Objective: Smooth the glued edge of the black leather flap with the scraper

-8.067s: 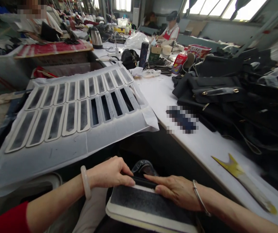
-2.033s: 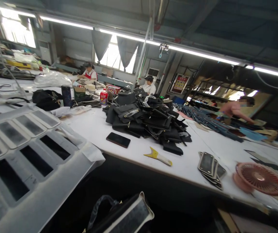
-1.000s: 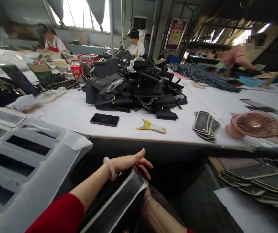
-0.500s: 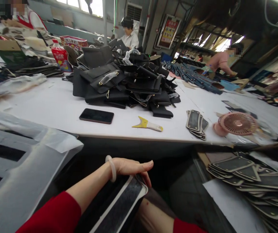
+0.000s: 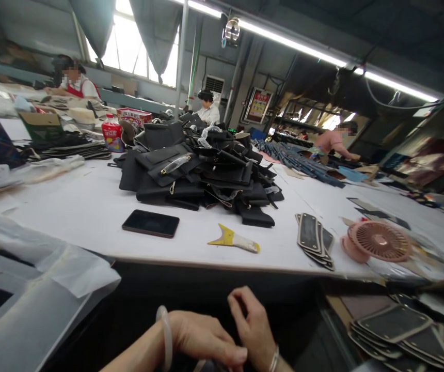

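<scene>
"Stretching from left to right, what is the biggest thing?"

"The white-topped table (image 5: 86, 201). Beyond it, three people work at the far side: one in a red apron (image 5: 75, 87) at left, one in white (image 5: 208, 112) near the middle, one in pink (image 5: 332, 142) at right."

"And next in size?"

"A heap of black bag pieces (image 5: 206, 170) on the table, some with gold-coloured fittings. Near left lies a grey board (image 5: 16, 315) partly under a translucent sheet (image 5: 78, 268). Near right, below the table edge, is a stack of pale-edged dark panels (image 5: 396, 323)."

"Smaller still?"

"A pink fan (image 5: 380, 241) on the table at right, with a small pile of riveted panels (image 5: 310, 235) just to its left."

"How are the hands?"

"In front of the table, side by side. The left hand (image 5: 201, 336) reaches right, thumb extended; its fingertips are hidden, so I cannot tell its grip. The right hand (image 5: 253, 328) is loosely bent, a gap between thumb and fingers. I cannot tell if they touch."

"What is beneath them?"

"A sliver of a pale-edged piece (image 5: 203, 366) under the left hand, mostly cut off."

"The rest?"

"A dark phone (image 5: 151, 223), then a yellow-ended tool (image 5: 234, 239) to its right."
</scene>
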{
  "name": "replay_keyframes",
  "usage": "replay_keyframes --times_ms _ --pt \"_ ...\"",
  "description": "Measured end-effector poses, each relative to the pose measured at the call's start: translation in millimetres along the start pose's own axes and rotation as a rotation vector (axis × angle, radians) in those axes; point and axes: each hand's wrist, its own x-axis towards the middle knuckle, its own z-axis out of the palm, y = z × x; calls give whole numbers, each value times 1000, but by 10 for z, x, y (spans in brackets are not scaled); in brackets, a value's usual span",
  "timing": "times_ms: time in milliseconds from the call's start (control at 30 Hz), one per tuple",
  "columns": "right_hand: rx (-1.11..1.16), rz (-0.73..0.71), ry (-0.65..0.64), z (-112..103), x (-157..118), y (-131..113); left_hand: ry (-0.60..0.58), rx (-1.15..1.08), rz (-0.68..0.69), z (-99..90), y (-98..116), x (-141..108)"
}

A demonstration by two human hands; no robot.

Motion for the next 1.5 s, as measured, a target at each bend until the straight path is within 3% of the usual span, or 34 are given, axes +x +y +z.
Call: replay_keyframes --times_ms 100,200,333,400,500,633,700,800,900,1100,1500 --pt "-234 -79 32 -309 637 147 14 -39 -39 11 12 -1" --pt "-428 -97 -112 -474 1220 264 -7 -91 -48 10 52 -9" --pt "-547 -123 -343 -435 1495 328 22 -152 -89 4 58 10" --pt "-545 -113 -415 -486 1439 288 45 -162 -109 8 53 20" --pt "-465 -53 -497 -795 1204 168 59 -159 -138 19 71 21" --pt "-242 108 -707 -1327 611 31 24 -173 -162 20 115 18" --pt "13 279 -892 -1432 249 -10 -24 -190 -172 14 129 20" --pt "237 480 -1063 -1307 -204 -88 -76 -211 -194 9 148 14" --pt "206 547 -1063 -1034 -419 -199 -78 -214 -220 10 187 -18" --pt "135 446 -973 -785 -420 -331 14 45 -228 -3 267 -77" --pt "186 525 -971 -744 -427 -374 4 0 -188 -31 179 -67"
